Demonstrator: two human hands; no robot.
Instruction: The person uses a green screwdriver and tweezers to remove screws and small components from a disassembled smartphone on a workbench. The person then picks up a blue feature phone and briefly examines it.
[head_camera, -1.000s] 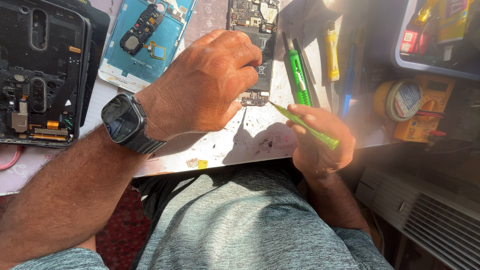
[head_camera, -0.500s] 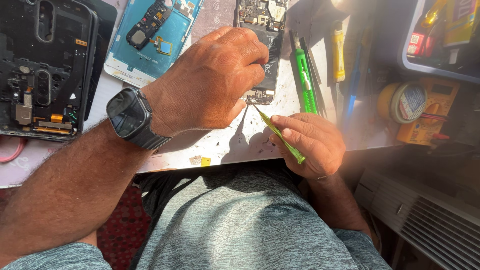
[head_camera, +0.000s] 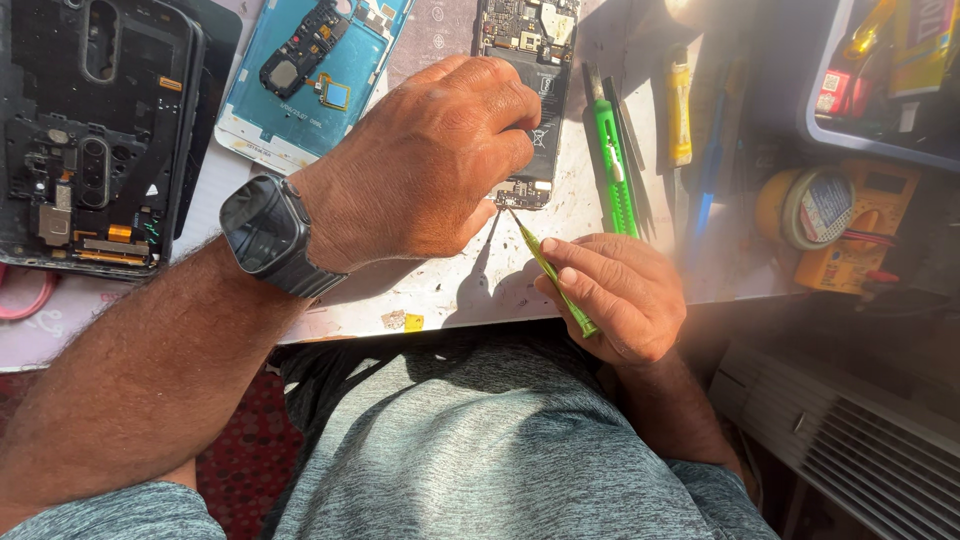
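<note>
The left hand (head_camera: 430, 165) presses flat on the opened phone (head_camera: 525, 95) at the far middle of the desk (head_camera: 440, 290) to steady it, while the right hand (head_camera: 615, 295), fingers closed around a thin green tool (head_camera: 553, 272), angles its tip at the phone's near end.

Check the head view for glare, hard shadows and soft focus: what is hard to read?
Head view: hard sunlight, with glare hazing the right side around the yellow meter. The left hand shadows the opened phone. The right hand and green tool are sharp; the grille is soft.
</note>
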